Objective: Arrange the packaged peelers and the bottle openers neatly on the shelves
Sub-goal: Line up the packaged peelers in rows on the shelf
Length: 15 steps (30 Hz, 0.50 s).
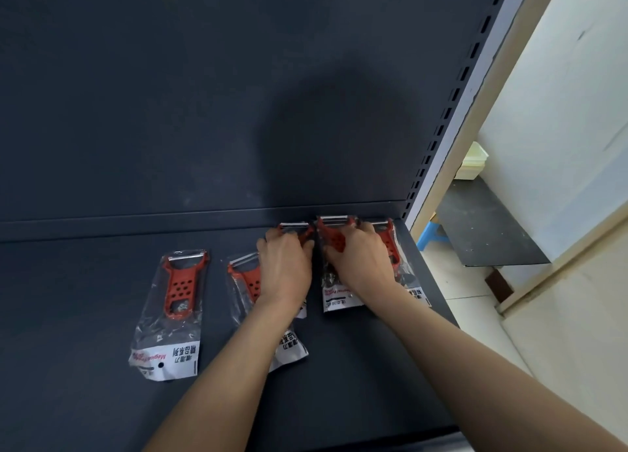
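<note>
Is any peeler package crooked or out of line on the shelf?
Yes. The second package from the left lies tilted, and it and the leftmost package sit nearer the front than the three at the back.

Red plastic peelers (179, 288) with bright metal blades (185, 256) lie sealed in clear, glossy, crinkled plastic bags (159, 329) with white header cards (170, 359) on a matt, smooth dark-grey metal shelf (74, 308); at 2 o'clock, a slotted metal upright (474, 91) with a dull painted finish.

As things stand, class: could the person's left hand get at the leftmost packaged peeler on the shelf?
Probably yes. The leftmost peeler lies flat and uncovered; only another flat pack lies between it and the left hand.
</note>
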Each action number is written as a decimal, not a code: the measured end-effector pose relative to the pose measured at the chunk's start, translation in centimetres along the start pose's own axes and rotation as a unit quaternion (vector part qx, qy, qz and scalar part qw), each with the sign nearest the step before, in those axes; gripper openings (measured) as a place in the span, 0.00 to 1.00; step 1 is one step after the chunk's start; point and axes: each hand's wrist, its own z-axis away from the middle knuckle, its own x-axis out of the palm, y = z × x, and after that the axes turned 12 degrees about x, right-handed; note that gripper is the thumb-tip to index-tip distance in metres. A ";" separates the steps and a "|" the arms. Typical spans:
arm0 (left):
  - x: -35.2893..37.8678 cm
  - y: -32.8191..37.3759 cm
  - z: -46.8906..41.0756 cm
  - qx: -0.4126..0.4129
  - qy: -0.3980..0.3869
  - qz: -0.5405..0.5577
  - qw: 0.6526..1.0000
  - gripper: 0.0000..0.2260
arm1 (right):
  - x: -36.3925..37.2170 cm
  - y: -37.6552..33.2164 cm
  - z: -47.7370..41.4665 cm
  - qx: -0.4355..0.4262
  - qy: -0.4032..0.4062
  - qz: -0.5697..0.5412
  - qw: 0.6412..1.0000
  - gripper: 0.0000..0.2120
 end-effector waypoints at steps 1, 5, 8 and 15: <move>-0.1 0.0 0.1 0.000 0.002 0.008 1.000 0.14 | -0.1 0.0 0.0 0.000 0.000 0.002 1.000 0.18; -1.6 0.1 0.5 0.002 0.024 0.039 0.999 0.13 | -0.7 0.0 0.4 -0.007 0.022 0.031 0.999 0.20; -3.0 -0.4 0.9 0.006 0.044 0.035 0.998 0.11 | -1.1 -0.6 1.0 -0.033 0.067 0.051 0.996 0.18; -6.2 -4.2 3.5 -0.039 0.062 -0.039 0.997 0.12 | 0.1 -5.2 4.5 -0.143 -0.028 -0.002 0.989 0.13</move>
